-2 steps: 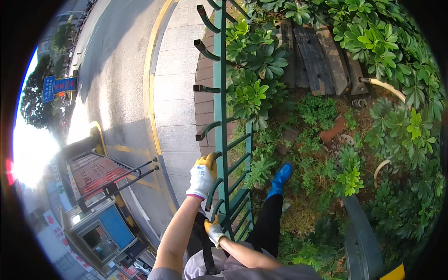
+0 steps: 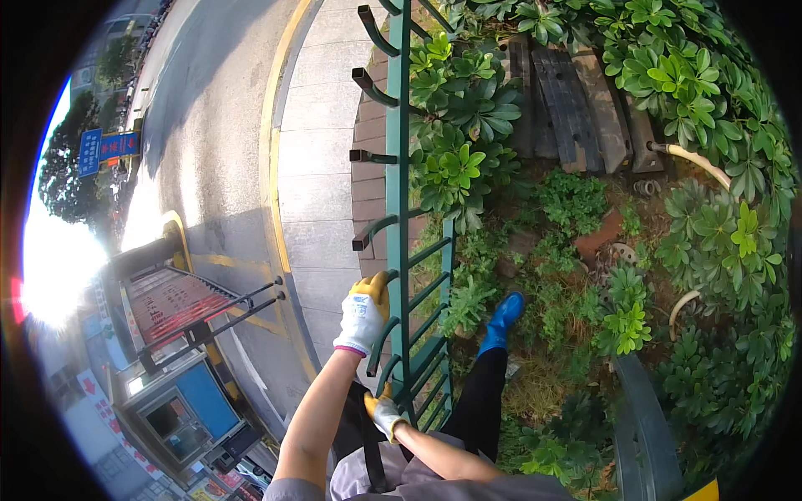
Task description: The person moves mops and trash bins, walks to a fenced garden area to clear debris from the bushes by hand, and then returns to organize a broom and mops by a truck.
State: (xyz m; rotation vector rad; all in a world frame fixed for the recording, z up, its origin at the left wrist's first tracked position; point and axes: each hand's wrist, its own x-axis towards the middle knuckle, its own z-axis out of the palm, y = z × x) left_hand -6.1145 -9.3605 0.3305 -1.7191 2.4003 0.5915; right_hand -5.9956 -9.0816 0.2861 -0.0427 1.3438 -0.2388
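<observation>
A gloved left hand (image 2: pixel 363 316) grips the green fence (image 2: pixel 399 209). The right hand (image 2: pixel 384 412) clutches a lower bar; the climb seems midway, needing sure footing next.

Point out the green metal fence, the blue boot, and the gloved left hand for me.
green metal fence (image 2: pixel 398 167), head view, on its tall upright post.
blue boot (image 2: pixel 501 321), head view, on the top of the foot.
left hand (image 2: pixel 363 317), head view, on the back of the white glove.

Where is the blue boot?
In the head view the blue boot sits a bit right of centre, on the weedy ground just right of the green fence, near the gloved left hand.
</observation>
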